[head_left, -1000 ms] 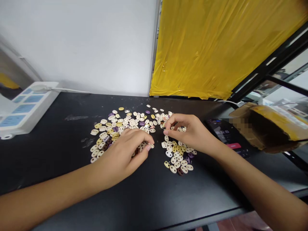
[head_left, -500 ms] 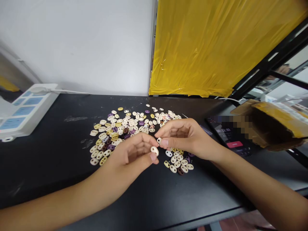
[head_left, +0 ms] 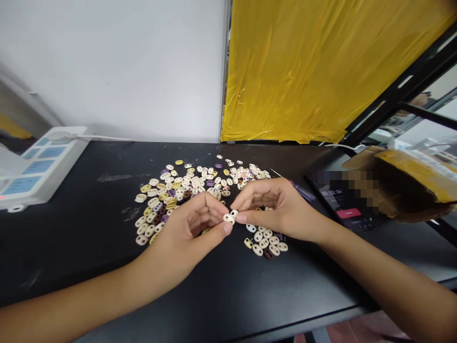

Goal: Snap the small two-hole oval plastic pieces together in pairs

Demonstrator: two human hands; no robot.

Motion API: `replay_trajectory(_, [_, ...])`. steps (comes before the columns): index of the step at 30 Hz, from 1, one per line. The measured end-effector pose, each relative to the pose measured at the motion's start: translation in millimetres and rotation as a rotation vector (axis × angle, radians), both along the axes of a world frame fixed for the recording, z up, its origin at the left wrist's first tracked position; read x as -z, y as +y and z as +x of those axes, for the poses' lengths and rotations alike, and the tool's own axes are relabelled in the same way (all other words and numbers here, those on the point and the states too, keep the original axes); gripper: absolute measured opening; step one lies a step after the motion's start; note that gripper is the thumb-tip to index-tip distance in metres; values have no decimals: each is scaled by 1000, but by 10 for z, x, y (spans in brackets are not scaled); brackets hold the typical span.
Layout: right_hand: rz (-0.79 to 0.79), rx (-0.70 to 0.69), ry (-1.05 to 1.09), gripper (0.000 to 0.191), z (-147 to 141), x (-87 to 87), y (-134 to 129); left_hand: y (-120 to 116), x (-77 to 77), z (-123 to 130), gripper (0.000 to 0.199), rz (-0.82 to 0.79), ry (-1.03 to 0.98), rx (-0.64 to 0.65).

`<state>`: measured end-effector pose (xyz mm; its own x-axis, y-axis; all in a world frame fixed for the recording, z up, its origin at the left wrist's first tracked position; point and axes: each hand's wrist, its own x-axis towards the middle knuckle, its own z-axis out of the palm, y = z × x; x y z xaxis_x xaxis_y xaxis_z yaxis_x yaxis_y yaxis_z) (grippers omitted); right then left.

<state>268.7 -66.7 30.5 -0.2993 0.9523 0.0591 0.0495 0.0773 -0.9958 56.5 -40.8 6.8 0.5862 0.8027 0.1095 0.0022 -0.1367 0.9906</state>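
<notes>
Between thumb and fingers, my left hand pinches a cream oval piece with holes. My right hand pinches a smaller white piece with a dark hole. The two pieces meet or overlap in front of me; whether they are joined I cannot tell. Behind and left of my hands spreads a pile of cream, yellow, purple and brown two-holed pieces. A smaller group of mostly cream pieces lies below my right hand.
On the black table stands a white power strip at the left. At the right are a phone with a lit screen and an open cardboard box. Yellow plastic film hangs behind.
The cream piece in my left hand has turned and moved up slightly, and now touches or overlaps the small piece in my right hand. Before, the two were slightly apart.
</notes>
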Motion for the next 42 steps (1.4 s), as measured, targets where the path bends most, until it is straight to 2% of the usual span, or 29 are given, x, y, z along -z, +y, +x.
replay_trajectory(8, [-10, 16, 52, 24, -5, 48, -1, 30, 10, -10, 6, 19, -39, 20])
replay_trajectory(16, [51, -91, 181, 17, -57, 7, -49, 11, -19, -14, 5, -26, -142, 68])
replay_trajectory(22, [105, -127, 172, 17, -53, -1, -70, 20, -35, -16, 9, -8, -183, 74])
replay_trajectory(28, [186, -92, 98, 13, -64, 13, -92, 4, -26, -38, 13, 6, -228, 108])
replay_trajectory(35, [367, 23, -110, 10, -51, 6, -94, 6, 17, -36, 15, 193, -171, 61])
replay_trajectory(42, [428, 71, -302, 13, -41, -5, -141, 13, 10, -50, 19, 304, -130, 15])
